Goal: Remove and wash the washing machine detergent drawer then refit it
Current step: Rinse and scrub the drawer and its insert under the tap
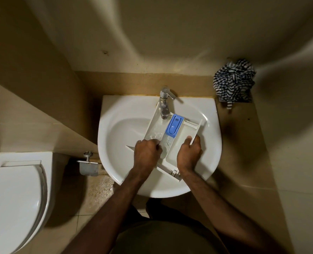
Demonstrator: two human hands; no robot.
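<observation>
the white detergent drawer (184,132) lies in the sink (126,129), long axis from 7 to 1 o'clock, far end under the tap (165,102); water and a blue insert (174,126) sit in its compartments. the right hand (188,153) grasps its 3 o'clock wall. the left hand (146,153) is curled at the near compartments; whether it holds anything i cannot tell.

The detergent drawer (172,136) lies slantwise in the sink (119,125), its far end under the tap (164,102). The left hand (146,153) is in its left compartment; the right hand (188,153) grips its right wall. A toilet (14,195) stands left, a crumpled cloth (233,83) behind right.
</observation>
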